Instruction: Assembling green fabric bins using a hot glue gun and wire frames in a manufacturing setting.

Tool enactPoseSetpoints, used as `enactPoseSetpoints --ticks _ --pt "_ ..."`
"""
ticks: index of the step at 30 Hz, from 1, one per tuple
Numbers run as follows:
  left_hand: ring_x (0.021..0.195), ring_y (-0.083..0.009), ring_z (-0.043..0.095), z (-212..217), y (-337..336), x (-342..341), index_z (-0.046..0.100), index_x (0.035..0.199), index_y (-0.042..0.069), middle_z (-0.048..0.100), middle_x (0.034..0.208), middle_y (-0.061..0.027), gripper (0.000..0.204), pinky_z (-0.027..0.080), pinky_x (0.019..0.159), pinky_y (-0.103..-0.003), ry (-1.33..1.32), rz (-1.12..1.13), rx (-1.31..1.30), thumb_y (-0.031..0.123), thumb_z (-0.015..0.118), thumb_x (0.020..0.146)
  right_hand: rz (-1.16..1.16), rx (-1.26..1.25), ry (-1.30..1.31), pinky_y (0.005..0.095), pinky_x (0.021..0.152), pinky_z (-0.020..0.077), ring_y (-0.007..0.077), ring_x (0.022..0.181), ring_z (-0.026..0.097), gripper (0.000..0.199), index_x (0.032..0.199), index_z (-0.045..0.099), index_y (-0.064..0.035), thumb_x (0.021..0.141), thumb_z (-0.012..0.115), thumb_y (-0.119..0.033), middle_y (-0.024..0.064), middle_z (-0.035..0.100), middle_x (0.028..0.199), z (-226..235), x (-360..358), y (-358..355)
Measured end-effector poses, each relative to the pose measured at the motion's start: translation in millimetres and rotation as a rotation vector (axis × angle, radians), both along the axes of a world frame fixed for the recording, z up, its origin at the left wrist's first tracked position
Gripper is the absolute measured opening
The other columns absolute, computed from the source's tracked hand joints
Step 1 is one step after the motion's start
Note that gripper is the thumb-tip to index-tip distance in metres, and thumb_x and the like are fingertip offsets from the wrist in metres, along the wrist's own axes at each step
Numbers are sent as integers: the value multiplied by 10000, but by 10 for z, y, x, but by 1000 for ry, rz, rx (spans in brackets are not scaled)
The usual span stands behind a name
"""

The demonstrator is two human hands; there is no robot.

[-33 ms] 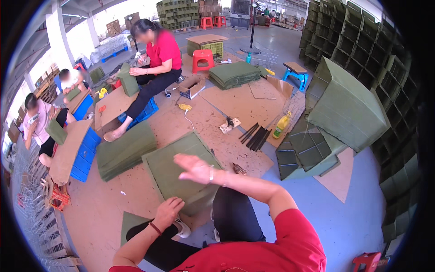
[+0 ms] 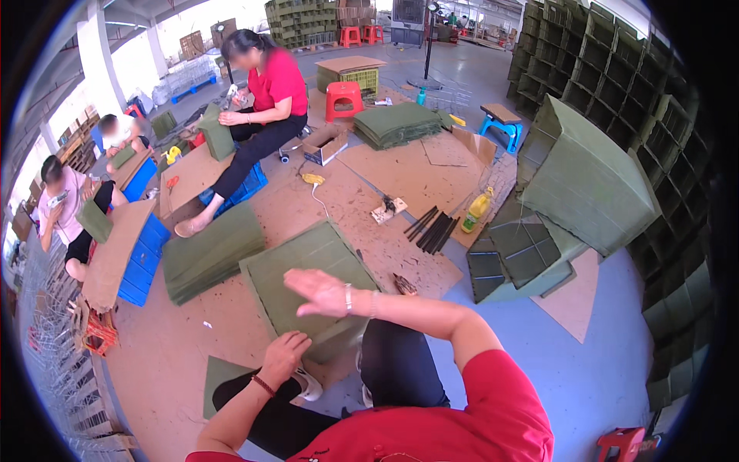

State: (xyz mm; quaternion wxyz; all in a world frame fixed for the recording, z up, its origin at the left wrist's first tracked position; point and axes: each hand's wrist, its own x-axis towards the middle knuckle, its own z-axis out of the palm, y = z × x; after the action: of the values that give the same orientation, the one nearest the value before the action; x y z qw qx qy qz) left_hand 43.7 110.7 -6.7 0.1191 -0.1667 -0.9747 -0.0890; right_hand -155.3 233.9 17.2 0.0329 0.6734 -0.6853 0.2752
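Hovering flat with fingers spread and holding nothing, the right hand (image 2: 319, 291) sits just above the stack of flat olive-green fabric panels (image 2: 300, 266) at centre frame. The left hand (image 2: 283, 356), fingers curled loosely, presses the stack's near edge, beside a white shoe (image 2: 309, 385).

An open brown cardboard box (image 2: 324, 143) sits on the floor beside the seated person in red, with a flat tan label on its side. A yellow bottle (image 2: 477, 209) with a pale label stands at the edge of the cardboard sheet (image 2: 400, 173), near the black rods (image 2: 431, 227). No signs or screens show.
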Motion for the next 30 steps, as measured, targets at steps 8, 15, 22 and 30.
enactPoseSetpoints --ticks 8,15,22,30 --pt "1262 -300 324 -268 390 84 414 1247 -15 398 1311 -160 580 244 1036 -466 -26 438 -43 295 587 789 288 146 189 443 1052 227 298 1314 246 809 1336 266 32 804 478 -539 190 269 1401 -565 336 -108" --pt "1303 -291 258 -152 400 50 332 1308 -20 340 1361 -153 708 213 1047 -476 -127 412 -68 379 586 781 92 222 263 478 1049 213 254 1329 227 866 1362 242 -20 738 550 -535 122 266 1421 -607 446 98" --pt "1305 -314 240 -151 379 31 299 1325 -21 302 1381 -159 746 183 1055 -489 -140 442 -15 369 604 768 43 215 277 481 1053 199 262 1332 212 872 1363 235 -17 735 559 -528 134 285 1404 -536 420 92" --pt "1322 -311 207 -107 407 13 331 1319 11 279 1405 -144 652 163 1059 -505 -65 480 28 346 558 807 -28 338 195 509 1054 161 260 1339 195 935 1381 202 -28 737 507 -634 142 248 1424 -364 -83 571"
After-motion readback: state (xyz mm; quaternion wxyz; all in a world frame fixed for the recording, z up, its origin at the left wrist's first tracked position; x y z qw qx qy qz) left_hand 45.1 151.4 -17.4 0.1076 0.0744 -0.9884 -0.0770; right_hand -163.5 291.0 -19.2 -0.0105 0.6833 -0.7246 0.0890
